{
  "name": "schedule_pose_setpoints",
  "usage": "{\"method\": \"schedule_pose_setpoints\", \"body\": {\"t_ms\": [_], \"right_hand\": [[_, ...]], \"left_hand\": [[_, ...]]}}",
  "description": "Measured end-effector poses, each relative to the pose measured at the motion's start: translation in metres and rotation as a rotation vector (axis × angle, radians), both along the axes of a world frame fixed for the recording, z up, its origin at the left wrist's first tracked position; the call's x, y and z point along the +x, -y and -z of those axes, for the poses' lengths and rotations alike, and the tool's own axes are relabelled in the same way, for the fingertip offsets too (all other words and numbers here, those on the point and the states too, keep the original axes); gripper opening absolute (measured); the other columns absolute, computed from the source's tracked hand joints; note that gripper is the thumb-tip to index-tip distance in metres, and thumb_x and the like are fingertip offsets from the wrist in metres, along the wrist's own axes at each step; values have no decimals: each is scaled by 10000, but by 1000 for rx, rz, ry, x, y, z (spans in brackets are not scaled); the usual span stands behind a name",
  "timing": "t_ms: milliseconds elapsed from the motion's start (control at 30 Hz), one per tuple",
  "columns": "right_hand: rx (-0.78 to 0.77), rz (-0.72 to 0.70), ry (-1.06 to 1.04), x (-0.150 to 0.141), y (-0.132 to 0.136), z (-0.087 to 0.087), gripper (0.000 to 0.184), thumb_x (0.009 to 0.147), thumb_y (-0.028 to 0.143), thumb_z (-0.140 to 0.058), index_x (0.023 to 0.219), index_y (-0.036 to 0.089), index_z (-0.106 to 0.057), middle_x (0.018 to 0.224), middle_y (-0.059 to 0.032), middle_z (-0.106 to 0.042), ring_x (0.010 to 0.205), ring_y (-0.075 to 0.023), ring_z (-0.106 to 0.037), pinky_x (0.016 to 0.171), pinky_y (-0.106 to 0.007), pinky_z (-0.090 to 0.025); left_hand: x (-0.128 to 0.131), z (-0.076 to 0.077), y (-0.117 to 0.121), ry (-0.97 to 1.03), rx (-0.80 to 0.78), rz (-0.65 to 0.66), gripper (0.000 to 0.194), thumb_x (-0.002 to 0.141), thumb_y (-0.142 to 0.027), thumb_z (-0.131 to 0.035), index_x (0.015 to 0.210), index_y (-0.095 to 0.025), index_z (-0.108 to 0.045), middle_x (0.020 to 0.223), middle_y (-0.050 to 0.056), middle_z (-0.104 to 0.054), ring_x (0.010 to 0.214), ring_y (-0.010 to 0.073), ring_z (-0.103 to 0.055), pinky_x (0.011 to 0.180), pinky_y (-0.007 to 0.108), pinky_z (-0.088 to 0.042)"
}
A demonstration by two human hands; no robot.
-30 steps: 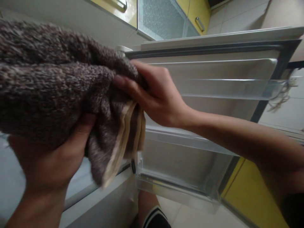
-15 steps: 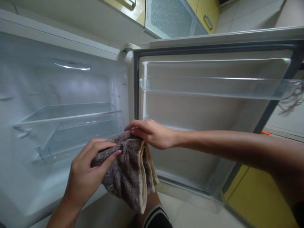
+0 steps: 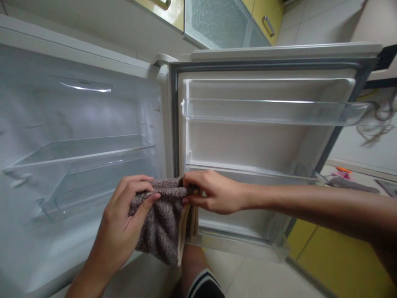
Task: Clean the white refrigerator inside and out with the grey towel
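Note:
A folded brown towel (image 3: 161, 231) with cream edging hangs between my two hands, in front of an open fridge. My left hand (image 3: 127, 219) pinches its upper left side, thumb in front and fingers behind. At the upper right corner, my right hand (image 3: 214, 192) grips the towel between thumb and fingers. Behind the towel and to the left is the fridge interior (image 3: 93, 111), with a glass shelf (image 3: 93, 147) and a clear drawer (image 3: 93, 186) below it. The opened fridge door (image 3: 242, 145) stands behind my right hand and forearm.
A clear door bin (image 3: 273, 111) runs across the upper door; another bin (image 3: 242, 246) juts out low. Yellow cabinets (image 3: 268, 20) hang above. On the counter at right lie an orange item (image 3: 343, 169) and a grey cloth-like thing (image 3: 353, 184). A knee shows below the towel.
My right hand has moved right and slightly down, from the towel's top to its upper right corner. The towel's top edge is now straighter. The view has shifted a little.

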State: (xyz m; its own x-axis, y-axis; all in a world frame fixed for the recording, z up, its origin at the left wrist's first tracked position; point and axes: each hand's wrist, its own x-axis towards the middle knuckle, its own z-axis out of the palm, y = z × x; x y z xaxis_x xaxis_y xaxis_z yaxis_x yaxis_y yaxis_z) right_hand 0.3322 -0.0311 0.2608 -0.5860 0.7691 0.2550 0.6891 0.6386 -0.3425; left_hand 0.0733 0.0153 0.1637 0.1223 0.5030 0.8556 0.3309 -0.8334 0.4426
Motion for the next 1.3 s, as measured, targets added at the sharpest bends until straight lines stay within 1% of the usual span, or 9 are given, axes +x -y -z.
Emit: {"method": "schedule_pose_setpoints", "body": {"t_ms": [133,233,367,500,733,867,1000,1167,1300], "right_hand": [[398,96,-40,17,19,-32,123,1027,277,-648,1010,167,-596,832,20,-617,721,-94,-495,688,-246,-376],[899,129,95,37,25,-69,93,1045,254,-581,1055,163,-597,1000,-43,-653,838,-127,-549,761,-271,-450],[1280,178,399,65,18,-101,148,1108,233,-489,1172,162,-602,1217,-113,-636,995,-181,-591,822,-311,-486],[1481,57,709,79,5,-88,130,1133,210,-504,1212,252,-599,1170,-45,-655,989,-170,-553,833,-313,-419],[1294,137,819,78,-29,-52,277,1140,111,-443,967,152,-656,1099,-86,-690,906,-176,-507,795,-358,-361],[1011,15,767,76,-41,-53,293,1185,230,-420,1187,159,-704,1074,-83,-688,908,-182,-560,793,-336,-403],[749,-6,612,81,-56,-54,342,1185,379,-472,1318,171,-708,1190,-109,-688,1041,-189,-639,915,-318,-503],[954,-174,835,92,-93,-46,353,1152,298,-537,1487,293,-647,1593,-109,-553,1355,-266,-542,1016,-388,-498],[989,-274,1014,87,-106,-44,279,1150,384,-542,1153,176,-727,1306,-120,-677,1037,-219,-563,809,-341,-479]], "left_hand": [[15,-19,-5,159,-265,245,636,866,-404,-891,1413,-320,-578,1212,35,-762,1112,244,-766,940,388,-657],[40,-56,-19,258,-265,378,668,821,-323,-902,1399,-278,-569,1127,27,-776,1002,210,-782,865,346,-668],[85,-100,-43,347,42,196,442,832,-208,-825,1184,-253,-562,1033,-22,-700,901,149,-733,813,282,-620],[116,-101,-60,98,203,-44,240,837,-83,-696,928,-243,-542,901,-27,-605,826,158,-640,787,292,-543],[125,-84,-74,-171,71,-49,225,979,-160,-572,1156,-197,-707,1124,90,-727,975,239,-705,935,380,-554],[117,-86,-69,-251,-12,124,185,1035,-289,-560,1112,-212,-709,1158,88,-749,957,224,-723,895,359,-564],[103,-69,-56,-283,84,40,148,1064,-348,-539,1029,-242,-637,1013,46,-708,927,242,-681,853,388,-522],[98,-41,-54,-390,151,120,270,1135,-363,-419,982,-243,-606,1027,63,-705,1062,276,-641,963,441,-506],[103,-30,-52,-412,205,56,130,1097,-329,-521,1060,-230,-596,1155,100,-702,1175,310,-611,1018,473,-517]]}}
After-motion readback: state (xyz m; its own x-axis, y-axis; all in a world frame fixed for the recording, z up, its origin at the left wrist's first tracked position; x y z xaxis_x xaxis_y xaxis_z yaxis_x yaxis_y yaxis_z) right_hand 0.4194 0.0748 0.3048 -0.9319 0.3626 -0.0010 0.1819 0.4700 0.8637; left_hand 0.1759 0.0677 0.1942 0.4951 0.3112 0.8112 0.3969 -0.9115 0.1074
